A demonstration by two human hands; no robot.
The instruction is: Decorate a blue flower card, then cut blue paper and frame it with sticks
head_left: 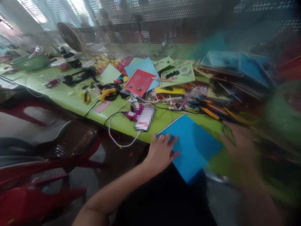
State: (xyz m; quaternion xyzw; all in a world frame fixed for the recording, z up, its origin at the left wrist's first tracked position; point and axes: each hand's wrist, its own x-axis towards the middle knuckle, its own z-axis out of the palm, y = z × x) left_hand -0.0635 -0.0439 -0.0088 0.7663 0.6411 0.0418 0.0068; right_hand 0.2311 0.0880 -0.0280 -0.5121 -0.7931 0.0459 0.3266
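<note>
A flat blue sheet (pixel 190 147) lies at the near edge of the green table, its lower corner sticking out over the edge. A thin pale strip (pixel 171 123) runs along its upper left side. My left hand (pixel 162 147) rests on the sheet's left corner with its fingers spread. To the right of the sheet is my right hand (pixel 237 138), blurred by motion, its fingers apart near a looped handle. Nothing shows in its grasp.
A phone (pixel 144 117) with a white cable lies left of the sheet. Behind are a red framed board (pixel 139 82), orange-handled tools (pixel 211 113) and stacked blue boards (pixel 225 59). Red chairs (pixel 39 201) stand at lower left; a fan (pixel 70 36) is farther back.
</note>
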